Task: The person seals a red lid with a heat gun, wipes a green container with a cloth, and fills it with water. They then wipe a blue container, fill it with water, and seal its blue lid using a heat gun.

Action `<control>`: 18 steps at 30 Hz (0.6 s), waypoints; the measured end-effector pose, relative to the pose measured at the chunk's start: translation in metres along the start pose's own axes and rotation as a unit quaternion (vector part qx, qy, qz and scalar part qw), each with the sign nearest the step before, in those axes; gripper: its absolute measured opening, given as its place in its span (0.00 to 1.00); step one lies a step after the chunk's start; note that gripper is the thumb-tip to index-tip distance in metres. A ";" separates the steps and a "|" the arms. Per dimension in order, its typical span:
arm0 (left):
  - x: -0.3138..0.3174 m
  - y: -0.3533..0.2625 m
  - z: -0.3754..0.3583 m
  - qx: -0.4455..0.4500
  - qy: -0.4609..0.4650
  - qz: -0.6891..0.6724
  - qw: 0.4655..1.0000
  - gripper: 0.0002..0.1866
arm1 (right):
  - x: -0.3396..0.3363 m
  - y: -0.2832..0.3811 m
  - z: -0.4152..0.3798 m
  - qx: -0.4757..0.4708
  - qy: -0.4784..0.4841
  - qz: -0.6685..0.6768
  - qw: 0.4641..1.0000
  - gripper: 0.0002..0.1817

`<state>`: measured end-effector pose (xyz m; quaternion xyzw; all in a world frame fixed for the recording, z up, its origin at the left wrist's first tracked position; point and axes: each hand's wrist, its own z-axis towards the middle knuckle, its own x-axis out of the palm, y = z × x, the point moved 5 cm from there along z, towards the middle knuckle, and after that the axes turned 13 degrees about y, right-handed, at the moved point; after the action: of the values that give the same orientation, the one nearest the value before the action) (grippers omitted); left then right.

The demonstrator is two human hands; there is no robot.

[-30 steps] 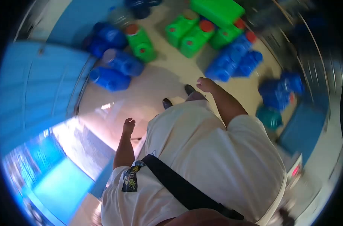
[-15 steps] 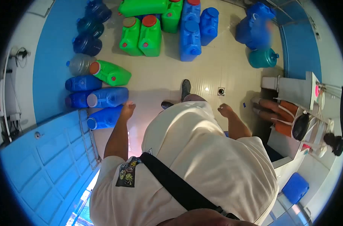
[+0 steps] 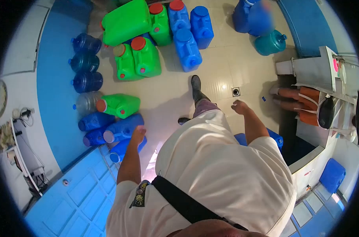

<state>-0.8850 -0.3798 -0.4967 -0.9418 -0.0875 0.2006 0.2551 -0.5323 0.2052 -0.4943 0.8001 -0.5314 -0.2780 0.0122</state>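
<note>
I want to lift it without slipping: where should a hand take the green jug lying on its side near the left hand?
Probably at its neck end. The green jug lies flat with its orange cap towards the blue wall, so the left hand might come from above; no handle is clearly visible.

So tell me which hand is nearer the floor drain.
Right. The right hand hangs just below the floor drain, open and empty. The left hand is far across, beside the lying blue jerrycans.

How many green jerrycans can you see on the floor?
5: one big green can at the top, one beside it, two upright below, one lying alone. More may be hidden.
</note>
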 end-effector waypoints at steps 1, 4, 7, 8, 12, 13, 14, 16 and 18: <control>-0.004 0.010 -0.002 0.002 0.006 0.024 1.000 0.23 | -0.013 0.010 0.020 -0.005 -0.005 -0.008 1.000 0.27; -0.020 0.011 -0.022 0.018 -0.010 0.077 0.997 0.23 | -0.056 0.042 0.089 -0.035 -0.020 -0.025 0.999 0.27; -0.033 0.001 -0.050 -0.077 -0.013 0.006 0.997 0.24 | -0.108 0.082 0.168 -0.058 -0.035 -0.033 0.997 0.26; -0.036 -0.009 -0.057 -0.095 -0.002 0.012 0.995 0.25 | -0.124 0.096 0.194 -0.056 -0.039 -0.031 0.997 0.26; -0.047 -0.049 -0.077 -0.228 0.046 -0.049 0.971 0.25 | -0.192 0.159 0.265 -0.017 -0.054 -0.035 0.998 0.25; -0.052 -0.067 -0.073 -0.236 0.050 -0.046 0.969 0.25 | -0.206 0.172 0.281 -0.016 -0.052 -0.054 0.997 0.24; -0.057 -0.084 -0.073 -0.262 0.036 -0.101 0.959 0.25 | -0.220 0.184 0.298 -0.016 -0.051 -0.074 0.996 0.24; -0.067 -0.105 -0.068 -0.296 0.022 -0.156 0.942 0.25 | -0.239 0.199 0.332 -0.009 -0.059 -0.095 0.994 0.23; -0.076 -0.117 -0.058 -0.276 0.016 -0.212 0.937 0.25 | -0.255 0.211 0.362 -0.004 -0.069 -0.116 0.991 0.22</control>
<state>-0.9370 -0.3259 -0.3652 -0.9378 -0.3333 0.0948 0.0229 -0.9474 0.4317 -0.6239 0.8351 -0.4335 -0.3342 -0.0542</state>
